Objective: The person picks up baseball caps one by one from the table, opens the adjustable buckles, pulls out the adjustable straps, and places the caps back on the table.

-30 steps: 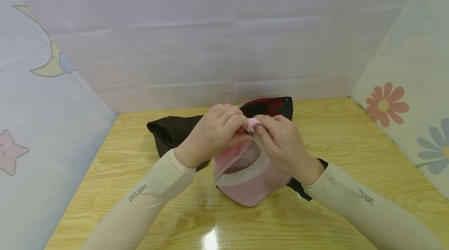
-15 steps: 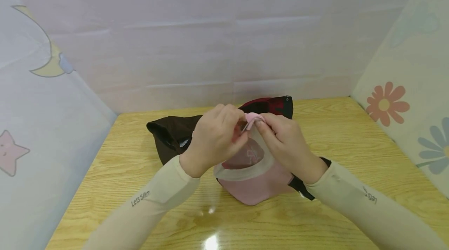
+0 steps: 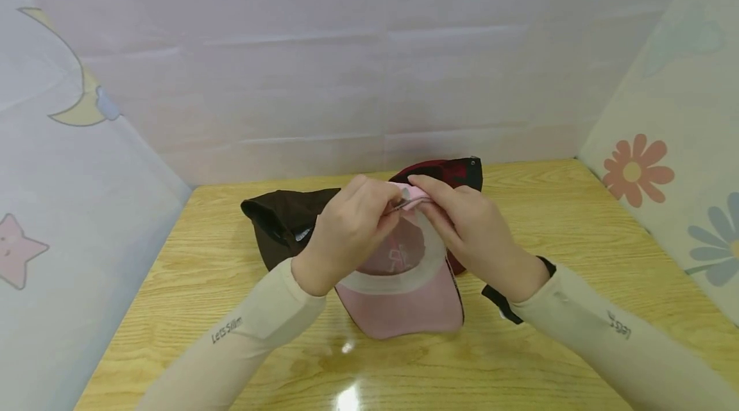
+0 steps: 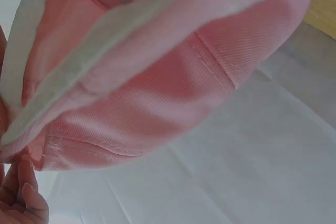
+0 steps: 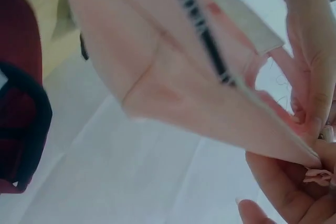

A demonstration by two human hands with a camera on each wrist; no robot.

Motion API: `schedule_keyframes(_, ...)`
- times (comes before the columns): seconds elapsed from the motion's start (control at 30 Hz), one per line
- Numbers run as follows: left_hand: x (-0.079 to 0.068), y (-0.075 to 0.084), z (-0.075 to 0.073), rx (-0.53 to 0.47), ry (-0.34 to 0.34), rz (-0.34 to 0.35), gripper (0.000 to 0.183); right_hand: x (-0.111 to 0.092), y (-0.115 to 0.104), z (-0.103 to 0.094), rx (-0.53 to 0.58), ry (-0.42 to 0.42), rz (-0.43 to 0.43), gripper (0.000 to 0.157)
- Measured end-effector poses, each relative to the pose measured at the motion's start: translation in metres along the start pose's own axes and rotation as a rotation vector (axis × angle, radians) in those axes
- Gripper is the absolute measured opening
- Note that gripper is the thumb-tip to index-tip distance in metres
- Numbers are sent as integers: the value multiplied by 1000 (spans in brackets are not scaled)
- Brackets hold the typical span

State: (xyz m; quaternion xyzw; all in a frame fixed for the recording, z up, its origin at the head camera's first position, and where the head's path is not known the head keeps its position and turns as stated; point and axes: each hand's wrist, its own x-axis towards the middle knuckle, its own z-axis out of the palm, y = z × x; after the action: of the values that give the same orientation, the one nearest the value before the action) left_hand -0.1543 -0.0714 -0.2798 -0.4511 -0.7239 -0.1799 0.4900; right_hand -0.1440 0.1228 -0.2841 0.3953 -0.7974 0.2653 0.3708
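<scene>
A pink baseball cap [image 3: 398,311] hangs between my two hands, its brim toward me and its pale-lined inside showing. My left hand [image 3: 349,228] pinches the left part of the cap's back strap [image 3: 411,195]. My right hand [image 3: 482,234] grips the strap's right part between thumb and fingers, the index finger lying along its top. In the left wrist view, fingertips [image 4: 25,192] meet at the cap's narrow back end. The right wrist view shows the pink crown [image 5: 157,72] side-on, with both hands close together at the strap. Fingers partly hide the strap's fastening.
A dark brown cap [image 3: 274,222] lies on the wooden table [image 3: 231,366] to the left, partly behind my left hand. Behind my hands sits a dark red and black cap [image 3: 464,174]. A black strap [image 3: 501,303] hangs by my right wrist. Printed cloth walls [image 3: 288,77] enclose the table.
The pink cap has swung left and turned, so its brim now faces straight toward me. Both hands keep hold of the strap, and my right index finger has stretched over its top.
</scene>
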Motion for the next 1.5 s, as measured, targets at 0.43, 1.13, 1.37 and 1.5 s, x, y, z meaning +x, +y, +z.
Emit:
schedule_keyframes(0.43, 19, 14, -24, -659, -472, -989, 31, 1, 4, 2, -74, 23, -87, 40)
schedule_keyframes(1.13, 37, 21, -20, -911, -674, -1274, 27, -3, -2, 13, -100, 118, -239, 29)
schedule_keyframes(1.37, 33, 18, -18, -916, -686, -1225, 32, -1, -5, 16, -109, 119, -216, 34)
schedule_keyframes(1.5, 29, 15, -18, -1024, -622, -1212, 29, -1, -3, 15, -81, 116, -187, 40)
